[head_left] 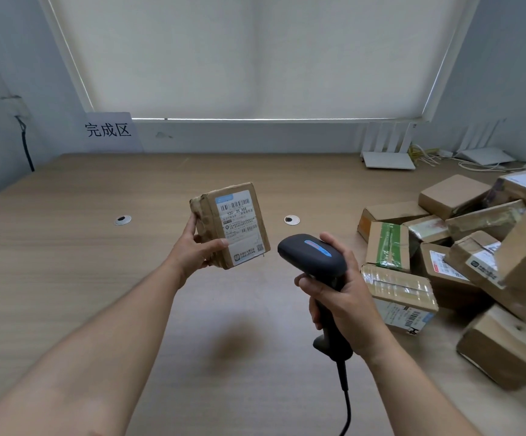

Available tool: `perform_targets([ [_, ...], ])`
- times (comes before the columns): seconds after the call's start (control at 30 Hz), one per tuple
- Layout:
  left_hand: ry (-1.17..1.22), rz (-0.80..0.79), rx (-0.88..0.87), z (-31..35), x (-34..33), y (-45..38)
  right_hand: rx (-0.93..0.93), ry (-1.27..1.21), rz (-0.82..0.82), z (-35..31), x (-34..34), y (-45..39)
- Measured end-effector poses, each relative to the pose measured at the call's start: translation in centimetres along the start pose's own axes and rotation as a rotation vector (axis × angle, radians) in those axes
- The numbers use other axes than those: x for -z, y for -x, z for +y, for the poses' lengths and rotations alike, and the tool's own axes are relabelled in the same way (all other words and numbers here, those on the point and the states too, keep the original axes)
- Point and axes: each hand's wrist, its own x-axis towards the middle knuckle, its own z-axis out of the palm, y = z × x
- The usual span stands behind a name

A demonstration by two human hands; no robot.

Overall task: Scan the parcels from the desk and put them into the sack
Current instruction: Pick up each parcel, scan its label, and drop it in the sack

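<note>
So we've got the left hand [196, 250] holding a small cardboard parcel [231, 225] up above the desk [66, 247], thumb across the front near the bottom of the label [242, 226] and the fingers wrapped round the left side and back. The label faces us, barcodes and all, and the box is tilted a bit to the left. Right hand [342, 305] is curled tight round the handle of a black scanner [313, 258], whose head sits just right of and below the parcel, not touching it. Its cable [346, 413] runs down out of frame. Over on the right side of the desk there's a messy pile of parcels [463, 256], some stacked on each other. At the back we can see two white routers [387, 152] and a paper sign [110, 132] leaning on the wall.
</note>
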Motion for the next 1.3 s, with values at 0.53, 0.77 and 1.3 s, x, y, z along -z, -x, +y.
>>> perform_targets([
  [0.53, -0.096, 0.415, -0.205, -2.8, -2.3, 10.4, 0.073, 0.027, -0.163, -1.0, -2.4, -2.2],
  [0.77, -0.203, 0.63, -0.215, -1.5, 2.7, 16.7, 0.14, -0.012, -0.322, -1.6, -8.5, -2.1],
  [1.3, -0.368, 1.141, -0.208, 0.1, 21.4, 34.3, 0.21, -0.107, -0.624, -5.4, -29.8, 5.4],
])
